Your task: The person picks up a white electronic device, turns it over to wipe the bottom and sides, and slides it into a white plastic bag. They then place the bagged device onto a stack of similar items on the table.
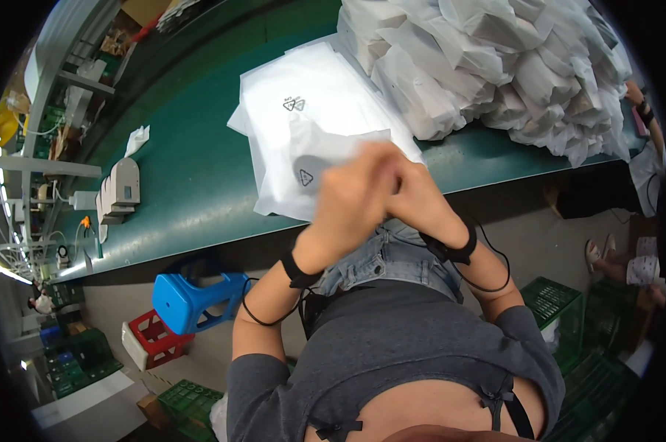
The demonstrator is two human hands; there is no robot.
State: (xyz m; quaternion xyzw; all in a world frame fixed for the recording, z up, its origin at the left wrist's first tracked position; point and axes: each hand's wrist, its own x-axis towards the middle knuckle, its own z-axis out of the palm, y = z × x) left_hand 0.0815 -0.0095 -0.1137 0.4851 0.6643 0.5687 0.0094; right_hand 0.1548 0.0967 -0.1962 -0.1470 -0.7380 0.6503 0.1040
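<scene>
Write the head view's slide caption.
Bare left hand and right hand, close together, by flat white plastic bags on a green table.

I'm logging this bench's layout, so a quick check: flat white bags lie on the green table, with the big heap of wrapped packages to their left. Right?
Not quite: the head view shows the heap of wrapped packages to the right of the flat white bags, which do lie on the green table.

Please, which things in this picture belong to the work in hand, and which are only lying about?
Likely in use:
- left hand and right hand, close together
- flat white bags, at the hands
- filled white bags, probably

Apparently lying about:
- blue stool
- green crate
- beige device on the table
</scene>
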